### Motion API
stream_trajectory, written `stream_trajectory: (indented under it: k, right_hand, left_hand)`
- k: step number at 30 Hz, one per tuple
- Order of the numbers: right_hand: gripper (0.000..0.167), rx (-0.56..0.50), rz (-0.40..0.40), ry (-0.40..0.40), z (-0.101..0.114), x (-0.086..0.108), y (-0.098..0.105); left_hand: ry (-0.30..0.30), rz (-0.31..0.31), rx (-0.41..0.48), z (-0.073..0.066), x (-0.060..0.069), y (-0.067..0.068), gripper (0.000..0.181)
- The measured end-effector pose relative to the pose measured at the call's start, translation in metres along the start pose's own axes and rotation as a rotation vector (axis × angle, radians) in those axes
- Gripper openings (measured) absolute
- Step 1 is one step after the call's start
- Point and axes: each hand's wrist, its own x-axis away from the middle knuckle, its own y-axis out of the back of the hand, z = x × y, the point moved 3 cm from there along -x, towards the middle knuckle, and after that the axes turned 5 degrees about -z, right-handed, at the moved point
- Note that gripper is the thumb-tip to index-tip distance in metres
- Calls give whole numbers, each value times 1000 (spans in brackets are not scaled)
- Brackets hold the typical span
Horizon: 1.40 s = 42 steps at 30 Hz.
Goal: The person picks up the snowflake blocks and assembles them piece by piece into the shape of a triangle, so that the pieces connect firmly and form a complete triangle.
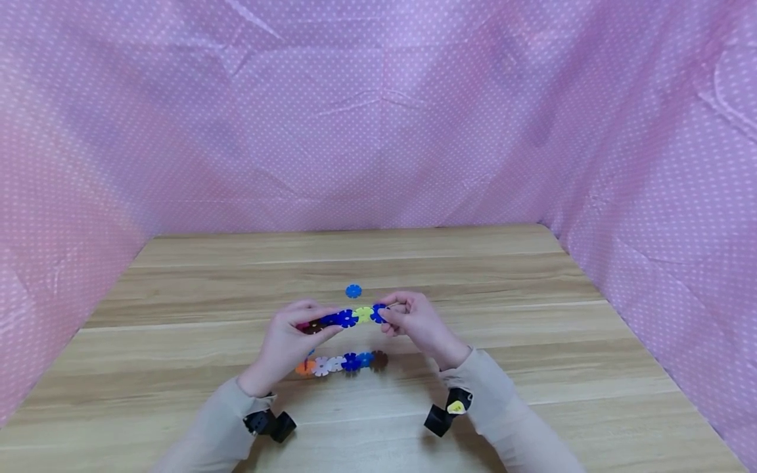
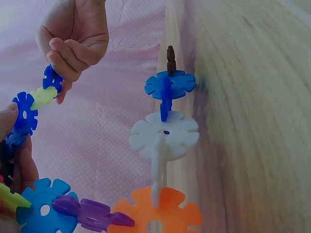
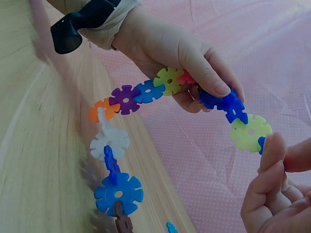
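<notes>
A long chain of slotted plastic snowflake discs runs through both hands. My left hand grips it partway along, thumb and fingers around dark blue discs. At the chain's end my right hand pinches a dark blue disc, joined to a yellow-green disc between the hands. From the left hand the other part hangs down and curves back: yellow-green, light blue, purple, orange, white, dark blue, light blue and a brown disc at its end. Some discs inside the left hand are hidden.
A loose light blue snowflake disc lies on the wooden table, beyond the hands. Black wrist cameras sit on both sleeves. Pink dotted cloth hangs behind the table and at both sides.
</notes>
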Motion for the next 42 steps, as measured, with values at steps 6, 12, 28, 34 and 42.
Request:
stream_trajectory:
  k: [6, 12, 28, 34, 42]
  right_hand:
    - [22, -1, -2, -1, -3, 2, 3]
    - [20, 18, -5, -23, -6, 2, 3]
    - [21, 17, 35, -12, 1, 1, 7]
    - [18, 68, 26, -47, 1, 1, 6]
    - [20, 63, 41, -52, -7, 3, 6]
  left_hand:
    - [-27, 15, 3, 0, 1, -4, 23]
    - [-32, 15, 2, 0, 2, -5, 22]
    - [2, 27, 67, 1, 7, -8, 24]
    - [13, 29, 85, 2, 7, -7, 23]
    - [-5, 43, 44, 3, 3, -5, 21]
